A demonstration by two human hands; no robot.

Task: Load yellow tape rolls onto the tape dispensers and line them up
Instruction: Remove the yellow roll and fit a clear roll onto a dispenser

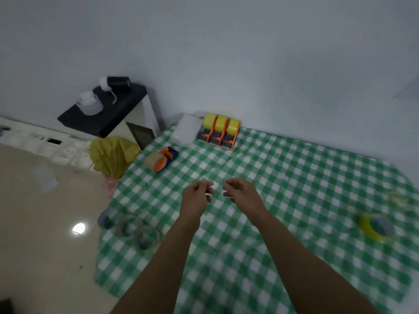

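A plain pale grey-blue wall (226, 53) fills the upper half of the frame. At left, a glossy beige floor (45, 245) carries one bright round light reflection (79, 228). A white cabinet with a black top (108, 116) stands against the wall at upper left. A white container (89, 106) and a dark cylinder (119, 83) rest on it. Low white units (45, 143) run along the wall base at far left. A yellow bag (113, 155) sits beside the cabinet. A table under a green-and-white checked cloth (306, 189) occupies the lower right.
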